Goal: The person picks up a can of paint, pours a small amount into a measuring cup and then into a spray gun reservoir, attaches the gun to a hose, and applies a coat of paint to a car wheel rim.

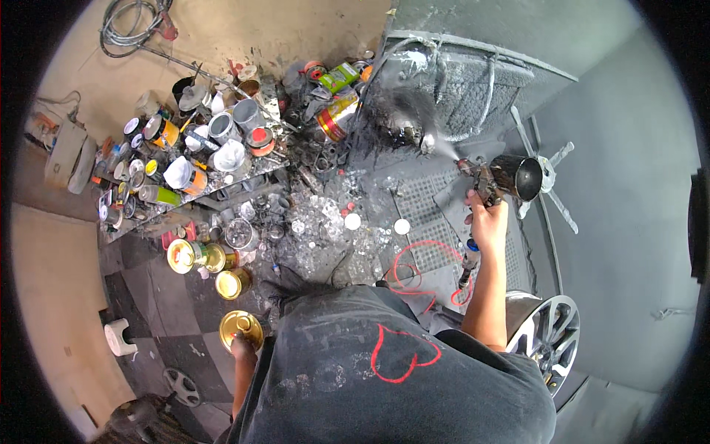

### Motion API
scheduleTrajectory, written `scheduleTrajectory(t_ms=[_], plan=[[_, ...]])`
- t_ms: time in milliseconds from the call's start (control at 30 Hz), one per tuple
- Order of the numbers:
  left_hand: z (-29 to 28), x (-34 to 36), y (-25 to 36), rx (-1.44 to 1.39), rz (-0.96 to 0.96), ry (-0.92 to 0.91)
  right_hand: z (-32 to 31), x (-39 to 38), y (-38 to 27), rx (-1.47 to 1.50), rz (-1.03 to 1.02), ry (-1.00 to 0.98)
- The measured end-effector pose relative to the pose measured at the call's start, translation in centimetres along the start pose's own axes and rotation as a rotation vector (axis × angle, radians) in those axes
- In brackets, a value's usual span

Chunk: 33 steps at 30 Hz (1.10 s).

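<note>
My right hand [488, 222] is wrapped round the grip of a spray gun [484, 185], arm stretched forward. A dark round cup [518, 177] is attached to the gun. Pale mist leaves its nozzle toward the left, at a dark, shiny, paint-coated patch [407, 129]. Low on the left, my left hand [241, 348] is closed at the near edge of a gold tin [241, 330]; its fingers are partly hidden. Below the gun, a hose fitting [467, 270] hangs by my right forearm, near a looping red hose [403, 266].
A cluttered bench [237, 177] of paint cans and cups stands at the left. More gold tins [233, 283] sit on the checkered floor. An alloy wheel [551, 340] is by my right elbow. A white stool [120, 337] stands far left; a metal stand [547, 174] is at the right.
</note>
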<state>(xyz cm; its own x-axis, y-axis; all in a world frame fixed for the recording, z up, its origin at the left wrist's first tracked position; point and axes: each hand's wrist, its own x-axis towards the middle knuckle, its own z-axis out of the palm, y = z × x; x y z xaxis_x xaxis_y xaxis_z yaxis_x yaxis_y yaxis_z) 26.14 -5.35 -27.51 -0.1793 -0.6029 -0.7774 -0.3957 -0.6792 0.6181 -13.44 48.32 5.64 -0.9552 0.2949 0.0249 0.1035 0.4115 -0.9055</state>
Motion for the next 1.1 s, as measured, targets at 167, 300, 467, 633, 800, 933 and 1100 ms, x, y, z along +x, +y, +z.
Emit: scheduleTrajectory(t_ms=[167,300,467,633,800,933,1100], plan=[[-2.6,-1.0,-1.0,0.05,-0.011,0.137,0.6,0.1,-2.0,0.036,0.004,-0.074],[-2.6,-1.1,-1.6,-0.073,-0.016,0.064,1.4,1.2,-2.7,-0.007,-0.05,-0.11],[-1.1,-2.0,-1.0,-0.066,-0.101,-0.126,1.0,2.4,-2.2,-0.062,-0.071,-0.049],[-0.9,-1.3,-2.3,-0.117,-0.07,-0.057,1.0,3.4,1.0,-0.116,-0.172,0.009],[-3.4,0.8,-3.1,0.037,0.013,-0.005,2.2,2.1,1.0,-0.22,-0.164,-0.053],[-1.1,-0.6,-0.7,0.03,-0.06,-0.057,2.3,1.0,2.9,-0.311,-0.187,-0.017],[-1.7,2.6,-1.4,-0.084,-0.121,-0.164,3.3,-0.5,3.8,-0.461,-0.231,-0.037]])
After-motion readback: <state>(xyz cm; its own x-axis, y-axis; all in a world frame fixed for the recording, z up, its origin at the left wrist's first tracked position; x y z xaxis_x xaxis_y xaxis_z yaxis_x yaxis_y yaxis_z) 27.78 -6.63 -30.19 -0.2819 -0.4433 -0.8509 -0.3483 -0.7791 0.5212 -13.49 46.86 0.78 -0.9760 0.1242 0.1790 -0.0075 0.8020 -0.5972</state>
